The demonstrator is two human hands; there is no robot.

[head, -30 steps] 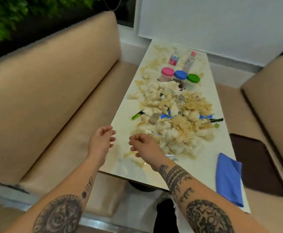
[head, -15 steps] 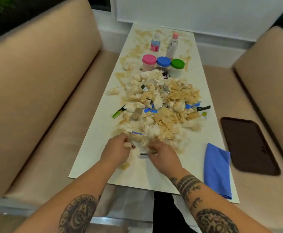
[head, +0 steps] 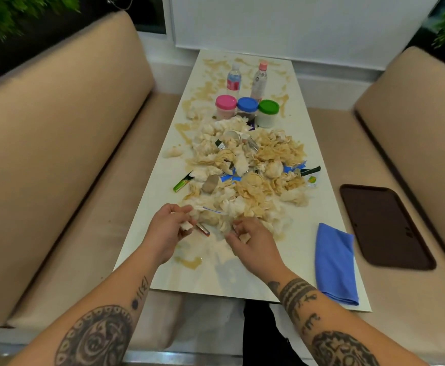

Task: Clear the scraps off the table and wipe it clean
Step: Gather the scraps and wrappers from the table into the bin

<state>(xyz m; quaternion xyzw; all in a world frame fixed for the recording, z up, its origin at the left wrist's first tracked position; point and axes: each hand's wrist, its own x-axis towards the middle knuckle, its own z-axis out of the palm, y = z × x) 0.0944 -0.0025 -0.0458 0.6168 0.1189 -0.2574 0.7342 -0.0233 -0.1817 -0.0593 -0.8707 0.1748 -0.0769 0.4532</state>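
Head view: left hand (head: pixel 167 228) pinching a scrap and right hand (head: pixel 250 240) curled on another at the near edge of the scraps (head: pixel 242 178) heaped mid-table (head: pixel 329 207); hasty raking could smear the brown spills or push litter overboard.

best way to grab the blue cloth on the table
Take the blue cloth by its far end, reaching with the right hand from its left. It lies folded flat along the table's right edge, clear of the scraps.
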